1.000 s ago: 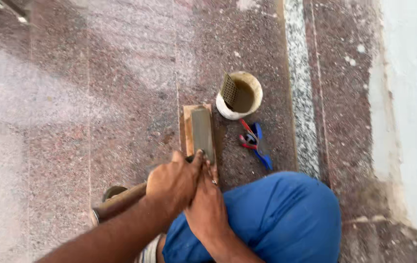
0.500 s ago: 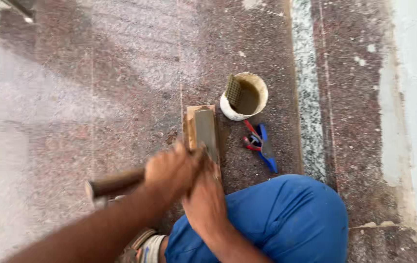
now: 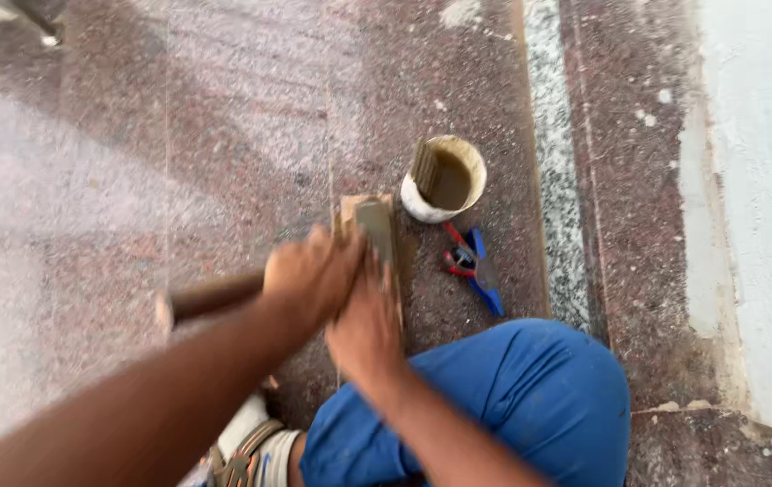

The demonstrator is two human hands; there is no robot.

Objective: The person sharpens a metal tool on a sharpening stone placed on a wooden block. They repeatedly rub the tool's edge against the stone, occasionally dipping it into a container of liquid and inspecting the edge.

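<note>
The left hand (image 3: 309,275) has swung up, fist closed round the brown wooden hammer handle (image 3: 210,296). The right hand (image 3: 366,326) steadies the flat grey-and-tan block (image 3: 375,227) on the speckled red granite floor (image 3: 223,135). Beyond stands the white round tub (image 3: 444,179).

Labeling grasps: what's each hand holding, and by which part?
Left hand grips a wooden handle at its forward end; the tool's head is hidden. Right hand rests on the near end of the wooden block; blurred, grip unclear.
</note>
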